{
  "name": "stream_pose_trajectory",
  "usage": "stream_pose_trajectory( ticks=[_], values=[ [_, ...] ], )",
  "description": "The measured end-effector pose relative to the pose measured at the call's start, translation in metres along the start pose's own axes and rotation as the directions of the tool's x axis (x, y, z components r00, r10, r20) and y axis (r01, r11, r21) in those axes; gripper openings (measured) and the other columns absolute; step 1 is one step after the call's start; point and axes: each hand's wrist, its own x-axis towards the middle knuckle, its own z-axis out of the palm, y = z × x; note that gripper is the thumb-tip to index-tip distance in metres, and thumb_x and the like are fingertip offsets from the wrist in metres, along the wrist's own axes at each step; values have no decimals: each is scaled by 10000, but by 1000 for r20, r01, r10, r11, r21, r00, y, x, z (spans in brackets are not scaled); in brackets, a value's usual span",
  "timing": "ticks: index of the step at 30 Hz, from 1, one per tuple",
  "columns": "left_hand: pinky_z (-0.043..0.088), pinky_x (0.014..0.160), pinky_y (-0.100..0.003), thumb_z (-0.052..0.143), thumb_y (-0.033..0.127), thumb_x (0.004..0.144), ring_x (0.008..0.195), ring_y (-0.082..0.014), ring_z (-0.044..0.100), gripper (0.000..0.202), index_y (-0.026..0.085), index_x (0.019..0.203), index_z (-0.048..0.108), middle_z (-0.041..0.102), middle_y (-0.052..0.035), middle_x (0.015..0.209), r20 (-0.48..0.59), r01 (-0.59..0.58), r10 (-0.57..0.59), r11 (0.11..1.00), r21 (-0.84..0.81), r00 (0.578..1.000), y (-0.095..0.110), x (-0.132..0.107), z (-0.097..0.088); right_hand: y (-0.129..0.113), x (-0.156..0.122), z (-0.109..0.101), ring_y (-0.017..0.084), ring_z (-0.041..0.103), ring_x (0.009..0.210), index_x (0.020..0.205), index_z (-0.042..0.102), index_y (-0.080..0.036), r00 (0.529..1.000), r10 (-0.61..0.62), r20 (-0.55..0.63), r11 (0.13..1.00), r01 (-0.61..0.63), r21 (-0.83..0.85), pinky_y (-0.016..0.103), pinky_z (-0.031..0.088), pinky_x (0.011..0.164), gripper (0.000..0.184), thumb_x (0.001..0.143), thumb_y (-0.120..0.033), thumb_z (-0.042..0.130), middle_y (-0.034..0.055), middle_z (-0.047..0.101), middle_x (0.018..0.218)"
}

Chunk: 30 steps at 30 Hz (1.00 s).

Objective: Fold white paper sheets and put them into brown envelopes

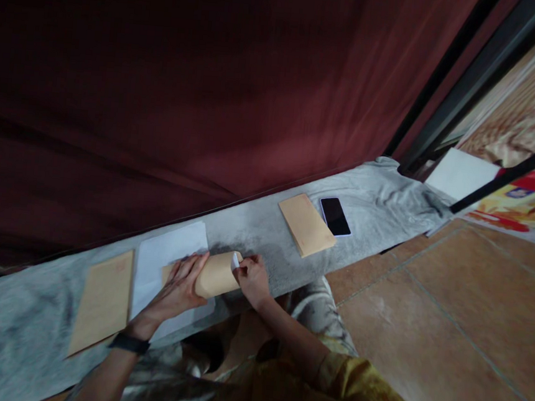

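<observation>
A brown paper envelope (216,275) lies in front of me, bowed upward at its right end. My left hand (183,283) grips it across its left part, thumb on the near edge and fingers over the top. At the right end, my right hand (254,279) is closed in a pinch on a small white piece of paper (235,261) that shows at the envelope's mouth. How far the paper reaches inside is hidden. White sheets of paper (153,256) lie beneath the envelope and my left hand.
Another brown envelope (102,301) lies at the left, and a stack of brown envelopes (306,224) at the right, touching a phone (335,216). A grey cloth (380,198) covers the narrow bench. Behind hangs a dark red curtain (257,100); tiled floor (426,314) is at right.
</observation>
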Motion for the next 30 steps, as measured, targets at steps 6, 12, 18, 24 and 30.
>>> stream_pose_trajectory(
  ticks=[6,12,18,24,30],
  values=[
    [275,1188,-524,807,328,651,1460,-389,335,1214,233,1597,51,415,-178,1518,-14,-11,11,1000,12,1000,1,3,-5,2,1,5,171,683,844,927,672,-224,999,-23,23,992,20,127,235,491,783,172,855,-128,548,20,732,910],
    [261,1196,-540,802,354,671,1460,-392,342,1209,250,1606,41,411,-175,1532,-12,-20,21,999,48,1000,3,6,-8,5,0,4,171,653,710,1206,567,-218,997,56,-54,969,-42,244,247,494,685,410,799,-161,566,-18,687,822],
    [211,1217,-578,792,343,707,1501,-392,274,1157,246,1612,78,335,-187,1598,-1,-15,15,999,28,1000,7,10,-20,10,9,11,163,590,634,775,665,-202,985,171,-14,829,-136,542,243,464,609,116,681,-173,602,-35,600,614],
    [249,1211,-572,731,472,803,1512,-363,259,970,262,1595,212,299,-164,1625,-319,115,-221,941,-319,922,26,15,-15,14,20,5,157,575,546,696,581,-212,926,377,34,502,-236,832,250,450,497,136,621,-292,663,-28,619,603],
    [552,947,-415,772,514,771,1138,-264,656,788,254,1450,470,649,-115,1259,18,192,-714,163,-968,700,105,26,36,14,13,-7,156,621,611,816,586,-217,909,416,24,320,-171,932,250,495,542,291,584,-334,717,-7,687,730]
  ],
)
